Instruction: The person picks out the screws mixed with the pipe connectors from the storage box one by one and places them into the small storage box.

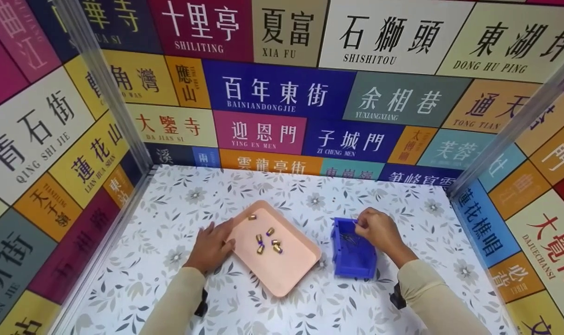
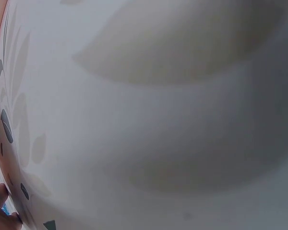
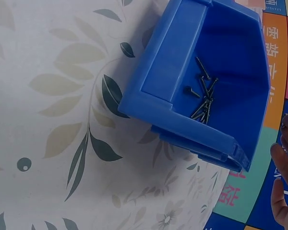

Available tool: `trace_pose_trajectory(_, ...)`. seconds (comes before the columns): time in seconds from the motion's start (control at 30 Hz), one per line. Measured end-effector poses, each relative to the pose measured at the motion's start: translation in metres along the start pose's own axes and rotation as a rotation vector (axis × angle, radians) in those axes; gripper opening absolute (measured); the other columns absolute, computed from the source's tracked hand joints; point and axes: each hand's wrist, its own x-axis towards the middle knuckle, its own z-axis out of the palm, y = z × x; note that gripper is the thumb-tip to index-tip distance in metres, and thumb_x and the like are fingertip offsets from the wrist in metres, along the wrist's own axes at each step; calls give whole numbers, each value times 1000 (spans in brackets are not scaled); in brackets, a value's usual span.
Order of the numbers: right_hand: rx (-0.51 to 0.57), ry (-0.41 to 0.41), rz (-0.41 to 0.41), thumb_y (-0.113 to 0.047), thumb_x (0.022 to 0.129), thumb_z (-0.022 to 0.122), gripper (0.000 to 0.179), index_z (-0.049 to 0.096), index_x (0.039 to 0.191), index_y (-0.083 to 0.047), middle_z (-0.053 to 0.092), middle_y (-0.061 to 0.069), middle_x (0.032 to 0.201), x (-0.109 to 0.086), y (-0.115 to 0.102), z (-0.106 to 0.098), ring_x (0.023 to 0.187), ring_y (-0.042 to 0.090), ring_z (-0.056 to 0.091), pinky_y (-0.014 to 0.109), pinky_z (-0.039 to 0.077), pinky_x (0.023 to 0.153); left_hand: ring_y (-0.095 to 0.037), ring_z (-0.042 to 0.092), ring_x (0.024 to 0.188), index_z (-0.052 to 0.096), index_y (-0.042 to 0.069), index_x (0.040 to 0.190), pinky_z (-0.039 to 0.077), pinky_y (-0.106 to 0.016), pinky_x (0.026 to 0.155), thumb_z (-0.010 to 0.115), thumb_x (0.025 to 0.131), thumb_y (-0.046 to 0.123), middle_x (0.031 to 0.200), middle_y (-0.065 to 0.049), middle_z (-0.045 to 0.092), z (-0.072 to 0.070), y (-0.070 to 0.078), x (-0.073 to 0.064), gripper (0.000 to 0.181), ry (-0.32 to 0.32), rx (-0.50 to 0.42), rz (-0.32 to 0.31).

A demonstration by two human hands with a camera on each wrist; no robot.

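A peach tray (image 1: 282,279) lies aslant on the table, with several small brass-coloured fittings (image 1: 271,231), some with purple ends, inside it. My left hand (image 1: 212,246) rests at the tray's left edge, thumb and forefinger touching the rim. Right of the tray stands a blue plastic bin (image 1: 355,270) holding several dark screws (image 3: 206,103). My right hand (image 1: 379,230) is at the bin's far right end, fingertips drawn together. Whether something small sits between those fingertips is too small to tell. Only a few curled fingers (image 3: 281,163) show in the right wrist view.
The table (image 1: 170,298) has a white leaf-and-flower covering. Sign-patterned walls (image 1: 282,93) enclose it at the back and both sides, with metal posts (image 1: 137,149) at the corners. A narrow strip of table separates the tray and the bin.
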Motion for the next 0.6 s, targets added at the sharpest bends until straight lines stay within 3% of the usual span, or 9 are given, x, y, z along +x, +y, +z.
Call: trace_pose_trajectory(0.6,-12,-37,0,-13,80,75,11,67,72,-13,68,1,90,-3,4,-2,76,19,63,41,52,67,-37,20,157,24,33,163,7,-67,124,44,103,50,167,7,33,-1,-4,-2,66,-13,-24,-10)
